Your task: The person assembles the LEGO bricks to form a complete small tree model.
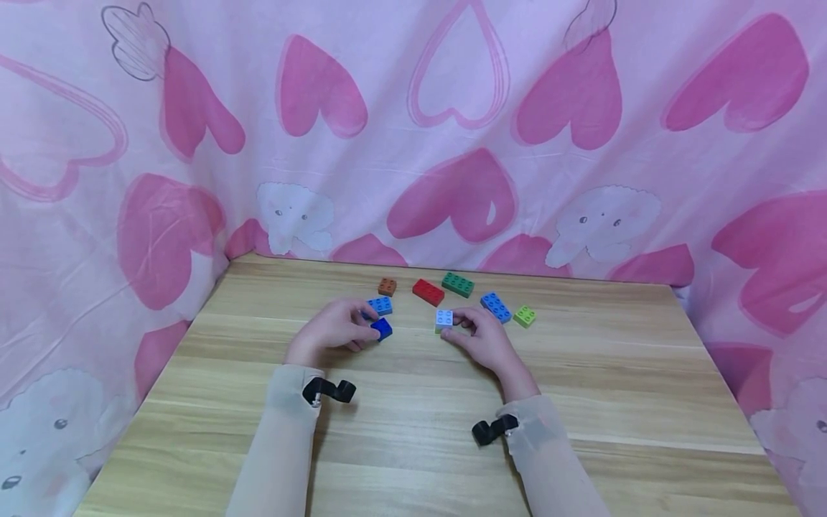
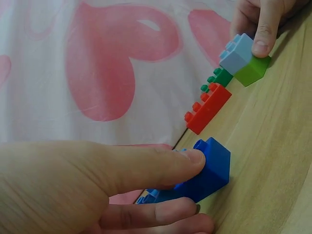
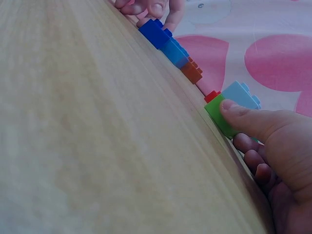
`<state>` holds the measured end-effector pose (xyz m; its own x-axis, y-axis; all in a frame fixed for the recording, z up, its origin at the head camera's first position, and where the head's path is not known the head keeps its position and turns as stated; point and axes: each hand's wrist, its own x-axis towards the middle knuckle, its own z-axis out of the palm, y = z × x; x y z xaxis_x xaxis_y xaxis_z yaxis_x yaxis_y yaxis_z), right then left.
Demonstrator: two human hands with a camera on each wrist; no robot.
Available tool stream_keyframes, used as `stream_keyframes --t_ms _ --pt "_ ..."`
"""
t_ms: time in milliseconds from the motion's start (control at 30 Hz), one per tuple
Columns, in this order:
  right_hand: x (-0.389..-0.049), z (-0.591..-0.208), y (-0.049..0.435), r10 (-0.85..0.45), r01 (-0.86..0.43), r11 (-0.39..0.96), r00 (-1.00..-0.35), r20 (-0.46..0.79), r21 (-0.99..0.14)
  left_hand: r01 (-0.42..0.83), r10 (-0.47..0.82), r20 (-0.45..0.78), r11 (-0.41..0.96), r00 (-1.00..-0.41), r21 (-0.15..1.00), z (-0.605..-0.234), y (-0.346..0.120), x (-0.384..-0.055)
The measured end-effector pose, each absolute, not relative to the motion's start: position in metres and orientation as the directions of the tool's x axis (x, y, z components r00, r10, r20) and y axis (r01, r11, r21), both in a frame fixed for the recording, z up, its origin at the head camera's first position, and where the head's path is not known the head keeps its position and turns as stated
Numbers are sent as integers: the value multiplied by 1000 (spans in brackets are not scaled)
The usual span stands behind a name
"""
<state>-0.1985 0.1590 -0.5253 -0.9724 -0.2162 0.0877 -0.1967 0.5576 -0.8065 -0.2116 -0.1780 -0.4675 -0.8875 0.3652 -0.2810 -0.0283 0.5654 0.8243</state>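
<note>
Holding navy brick (image 1: 384, 329), left hand (image 1: 337, 327); blue-on-lime stack (image 1: 443, 320), right hand (image 1: 483, 337).

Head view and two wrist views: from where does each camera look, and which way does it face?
Head: on the head, it faces forward and down to the table and pink cloth; left hand, right hand and sleeves show.
Left wrist: on that wrist, looks along the left hand to the dark blue brick; right hand also shows.
Right wrist: on that wrist, looks along the right hand to the two-brick stack; left hand also shows.
Both wrist views share the red brick.
</note>
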Motion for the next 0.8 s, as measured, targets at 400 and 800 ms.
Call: stream_keyframes --t_ms 400,800 --pt "-197 -524 159 -210 -177 555 -975 69 -813 -33 349 -300 602 -888 798 -470 -174 -211" --pt "-197 -525 159 -215 -194 546 -973 87 -815 -32 375 -313 596 -873 802 -469 -174 -210"
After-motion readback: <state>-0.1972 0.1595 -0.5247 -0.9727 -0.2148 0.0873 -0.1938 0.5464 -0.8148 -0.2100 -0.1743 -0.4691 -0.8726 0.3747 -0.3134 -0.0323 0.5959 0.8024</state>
